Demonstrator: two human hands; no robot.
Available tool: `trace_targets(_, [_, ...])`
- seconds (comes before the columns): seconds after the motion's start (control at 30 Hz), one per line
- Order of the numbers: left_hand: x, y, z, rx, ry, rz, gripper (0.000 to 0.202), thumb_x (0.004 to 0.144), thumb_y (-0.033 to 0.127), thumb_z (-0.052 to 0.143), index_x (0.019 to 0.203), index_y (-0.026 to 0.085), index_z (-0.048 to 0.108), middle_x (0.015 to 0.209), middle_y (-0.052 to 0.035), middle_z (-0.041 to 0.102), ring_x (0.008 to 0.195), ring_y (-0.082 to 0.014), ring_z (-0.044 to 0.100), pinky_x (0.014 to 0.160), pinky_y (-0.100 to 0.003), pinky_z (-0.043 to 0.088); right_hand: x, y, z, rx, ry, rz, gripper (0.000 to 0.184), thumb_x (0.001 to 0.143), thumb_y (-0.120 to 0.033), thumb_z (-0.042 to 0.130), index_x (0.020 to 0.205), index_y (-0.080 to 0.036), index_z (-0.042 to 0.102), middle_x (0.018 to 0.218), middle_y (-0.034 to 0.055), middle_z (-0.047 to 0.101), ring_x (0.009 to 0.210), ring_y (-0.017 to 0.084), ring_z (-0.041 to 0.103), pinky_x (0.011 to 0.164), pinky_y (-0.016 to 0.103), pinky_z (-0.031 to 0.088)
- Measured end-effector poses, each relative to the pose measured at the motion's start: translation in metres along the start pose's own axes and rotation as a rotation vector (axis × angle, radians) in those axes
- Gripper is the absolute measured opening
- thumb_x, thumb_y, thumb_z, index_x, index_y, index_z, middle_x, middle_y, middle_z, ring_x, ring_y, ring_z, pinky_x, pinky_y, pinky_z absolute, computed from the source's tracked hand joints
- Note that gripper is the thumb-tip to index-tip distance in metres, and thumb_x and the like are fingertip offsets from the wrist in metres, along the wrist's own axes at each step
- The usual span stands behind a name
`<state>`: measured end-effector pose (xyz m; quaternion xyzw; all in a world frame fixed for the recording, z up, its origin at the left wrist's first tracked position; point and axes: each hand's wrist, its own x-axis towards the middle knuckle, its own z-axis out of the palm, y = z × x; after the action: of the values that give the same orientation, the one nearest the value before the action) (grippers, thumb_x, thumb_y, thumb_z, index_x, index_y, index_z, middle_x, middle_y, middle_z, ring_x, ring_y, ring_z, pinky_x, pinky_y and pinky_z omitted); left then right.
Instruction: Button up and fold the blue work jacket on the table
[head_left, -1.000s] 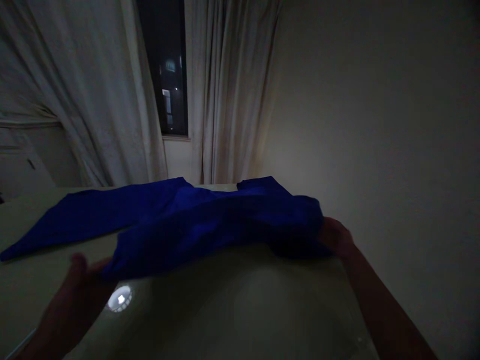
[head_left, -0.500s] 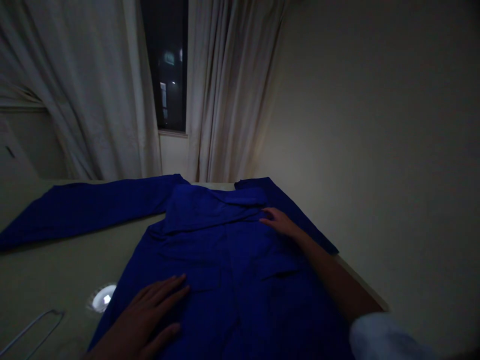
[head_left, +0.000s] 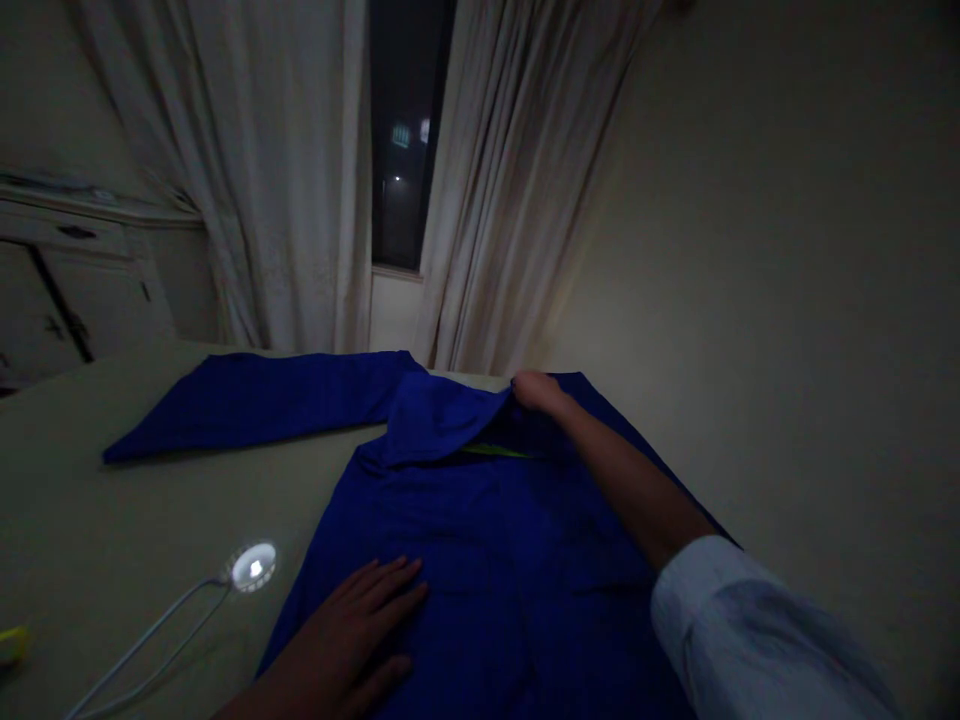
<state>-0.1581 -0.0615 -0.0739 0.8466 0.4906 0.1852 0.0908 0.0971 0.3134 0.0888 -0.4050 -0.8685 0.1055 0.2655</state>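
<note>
A dark blue long-sleeved jacket (head_left: pixel 465 540) lies spread out in front of me, one sleeve (head_left: pixel 262 400) stretched to the left. My left hand (head_left: pixel 360 615) rests flat on its front panel, fingers extended. At the top, my right hand (head_left: pixel 536 388) is closed on the edge of the jacket's collar (head_left: pixel 442 415) and holds it lifted. Under the raised collar a thin yellow-green strip (head_left: pixel 495 451) shows. The right sleeve is partly hidden behind my right arm.
On the pale surface (head_left: pixel 165 540) to the left lie a round shiny white object (head_left: pixel 253 567) and a looped pale cord (head_left: pixel 150 635). Something yellow (head_left: pixel 12 645) is at the left edge. A wall (head_left: pixel 787 300) stands close on the right, curtains (head_left: pixel 285 200) and a cabinet (head_left: pixel 97 280) behind.
My right hand has closed on the collar edge and raised it, uncovering the yellow-green strip. My left hand stays flat on the jacket. The view has turned left.
</note>
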Motion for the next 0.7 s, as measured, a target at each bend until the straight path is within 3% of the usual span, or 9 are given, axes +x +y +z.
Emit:
trace_targets(0.13, [-0.001,-0.005,0.004,0.007,-0.020,0.008,0.071,0.102,0.047,0.058,0.163,0.048,0.023,0.167,0.0024,0.036,0.148,-0.0298,0.046,0.118,-0.055,0.048,0.087,-0.062,-0.009,0.390,0.012,-0.216,0.045,0.106,-0.055,0.048,0.145,-0.032,0.055,0.138,0.0063,0.064,0.125,0.024,0.063,0.105,0.049,0.054])
trace_targets(0.23, [-0.003,-0.005,0.003,0.024,-0.035,0.017,0.070,0.103,0.047,0.055,0.164,0.047,0.021,0.167,0.0022,0.036,0.149,-0.0296,0.045,0.117,-0.054,0.048,0.107,-0.086,0.014,0.624,0.062,-0.269,0.052,0.108,-0.057,0.042,0.156,-0.036,0.040,0.151,0.0069,0.054,0.126,0.021,0.062,0.104,0.046,0.054])
trace_targets(0.3, [-0.003,-0.002,0.001,0.039,-0.024,0.008,0.069,0.103,0.047,0.055,0.164,0.047,0.022,0.167,0.0022,0.036,0.149,-0.0294,0.045,0.117,-0.054,0.048,0.086,-0.082,0.043,0.551,0.025,-0.169,0.058,0.106,-0.054,0.050,0.158,-0.029,0.039,0.152,0.0118,0.054,0.123,0.022,0.063,0.103,0.044,0.054])
trace_targets(0.4, [-0.001,0.000,-0.001,0.043,-0.004,0.023,0.070,0.102,0.046,0.058,0.164,0.047,0.024,0.166,0.0017,0.038,0.147,-0.0293,0.048,0.116,-0.053,0.049,0.021,-0.057,0.090,0.041,-0.145,0.077,0.064,0.095,-0.049,0.071,0.150,-0.020,0.053,0.147,0.0156,0.059,0.131,0.026,0.059,0.111,0.041,0.047])
trace_targets(0.43, [-0.001,-0.001,0.000,0.043,0.000,0.032,0.070,0.102,0.046,0.058,0.164,0.046,0.025,0.166,0.0012,0.039,0.147,-0.0294,0.048,0.116,-0.052,0.050,0.000,-0.048,0.104,-0.019,-0.177,0.125,0.061,0.089,-0.045,0.078,0.141,-0.017,0.062,0.140,0.0164,0.064,0.130,0.029,0.059,0.111,0.041,0.046])
trace_targets(0.5, [0.000,-0.004,0.003,0.051,0.004,0.061,0.072,0.101,0.045,0.059,0.164,0.045,0.025,0.165,-0.0003,0.040,0.146,-0.0303,0.049,0.115,-0.051,0.051,-0.030,-0.033,0.119,-0.086,-0.181,0.189,0.035,0.090,-0.036,0.077,0.119,-0.015,0.074,0.123,0.0159,0.072,0.122,0.029,0.065,0.106,0.038,0.048])
trace_targets(0.57, [0.000,-0.008,0.005,0.068,0.003,0.100,0.074,0.101,0.045,0.059,0.165,0.043,0.022,0.165,-0.0017,0.039,0.145,-0.0313,0.050,0.114,-0.052,0.052,-0.041,-0.020,0.113,-0.081,-0.113,0.232,0.017,0.097,-0.029,0.069,0.103,-0.016,0.077,0.112,0.0135,0.075,0.114,0.026,0.068,0.101,0.034,0.049])
trace_targets(0.6, [0.000,-0.009,0.006,0.076,0.006,0.119,0.076,0.101,0.045,0.059,0.166,0.042,0.020,0.165,-0.0022,0.039,0.145,-0.0317,0.051,0.113,-0.052,0.053,-0.042,-0.013,0.100,-0.077,-0.056,0.258,0.018,0.101,-0.028,0.063,0.102,-0.016,0.077,0.112,0.0127,0.075,0.113,0.024,0.068,0.101,0.032,0.049])
trace_targets(0.7, [-0.001,-0.008,0.005,0.089,0.028,0.128,0.078,0.100,0.045,0.060,0.166,0.043,0.018,0.164,-0.0008,0.041,0.143,-0.0310,0.053,0.112,-0.050,0.055,-0.044,0.019,0.032,-0.059,0.184,0.369,0.036,0.111,-0.029,0.041,0.114,-0.015,0.074,0.126,0.0153,0.071,0.122,0.024,0.062,0.104,0.034,0.048])
